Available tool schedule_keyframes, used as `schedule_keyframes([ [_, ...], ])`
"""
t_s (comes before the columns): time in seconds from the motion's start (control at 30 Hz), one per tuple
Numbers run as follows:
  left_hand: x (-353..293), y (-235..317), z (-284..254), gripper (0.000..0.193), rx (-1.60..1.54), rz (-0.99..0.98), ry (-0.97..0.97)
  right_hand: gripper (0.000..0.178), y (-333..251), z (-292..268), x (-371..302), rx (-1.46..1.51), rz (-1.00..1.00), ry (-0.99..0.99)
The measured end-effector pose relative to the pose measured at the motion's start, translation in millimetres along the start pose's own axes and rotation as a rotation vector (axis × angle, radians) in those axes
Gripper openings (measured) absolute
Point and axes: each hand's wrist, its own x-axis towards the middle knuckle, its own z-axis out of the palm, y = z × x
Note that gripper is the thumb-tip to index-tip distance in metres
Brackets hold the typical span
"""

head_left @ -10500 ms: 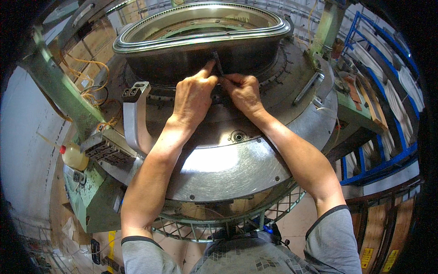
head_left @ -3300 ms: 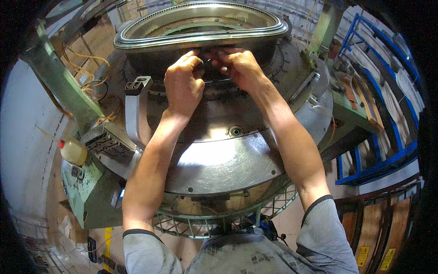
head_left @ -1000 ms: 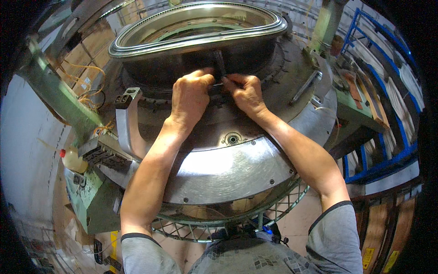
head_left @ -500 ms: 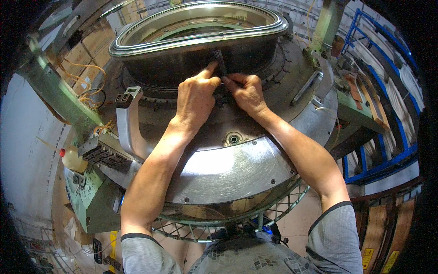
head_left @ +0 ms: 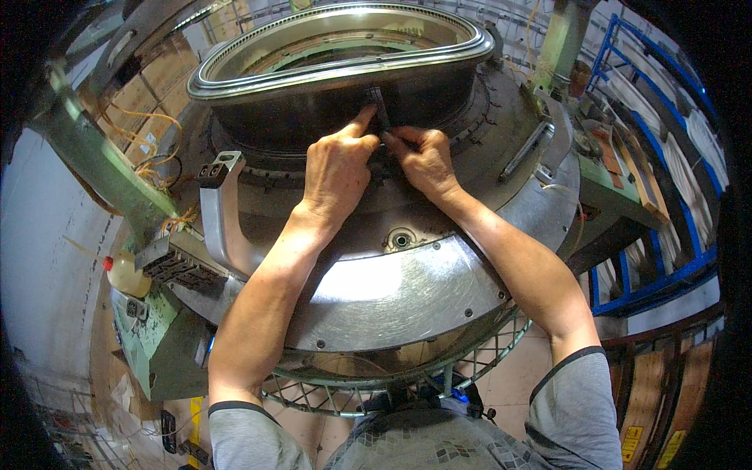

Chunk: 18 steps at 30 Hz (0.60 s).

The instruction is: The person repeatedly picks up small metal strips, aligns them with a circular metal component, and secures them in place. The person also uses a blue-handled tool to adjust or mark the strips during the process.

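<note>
My left hand [head_left: 337,171] points at a narrow grey strip [head_left: 375,99] below the front rim [head_left: 337,72] of a dark metal cylinder [head_left: 290,119]. My right hand [head_left: 424,160] bunches at its lower end; I can't tell either's grip.

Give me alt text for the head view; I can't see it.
A person's left hand and right hand sit close together at a narrow strip by a dark drum topped with a metal rim. Nearer lies a curved metal plate; a blue rack stands at right.
</note>
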Motion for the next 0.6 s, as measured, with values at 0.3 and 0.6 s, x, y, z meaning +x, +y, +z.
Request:
schedule_keyframes([
  [0.3,1.0,0.5,1.1,0.015,-0.036,-0.016,0.018,0.018,1.6,-1.6,1.1,-0.013,0.022,-0.022],
  [0.6,0.5,0.4,0.2,0.022,-0.001,0.003,0.000,0.018,6.7,-0.5,2.0,-0.052,0.024,-0.003],
])
